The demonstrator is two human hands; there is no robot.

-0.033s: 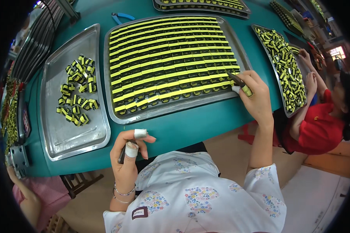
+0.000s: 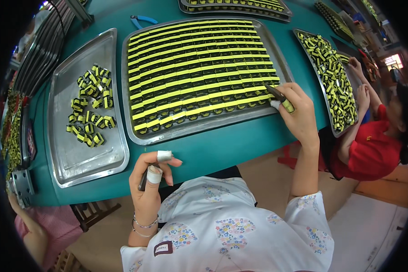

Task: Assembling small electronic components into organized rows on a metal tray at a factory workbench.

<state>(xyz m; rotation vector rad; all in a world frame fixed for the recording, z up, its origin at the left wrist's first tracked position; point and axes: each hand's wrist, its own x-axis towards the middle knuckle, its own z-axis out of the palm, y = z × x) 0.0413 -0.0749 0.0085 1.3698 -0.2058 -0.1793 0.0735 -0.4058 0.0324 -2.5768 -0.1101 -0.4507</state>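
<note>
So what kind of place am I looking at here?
Probably a small electronics assembly workshop: a big metal tray packed with neat rows of yellow-taped components, a side tray of loose ones, and a co-worker at the same teal table.

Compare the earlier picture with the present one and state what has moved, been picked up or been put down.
Nothing has visibly changed. The right hand rests at the near right corner of the middle tray, holding a dark pen-like tool and a yellow part as before. The left hand, its fingers taped, holds a thin dark tool at the table edge. The loose parts on the left tray lie unmoved.
</note>
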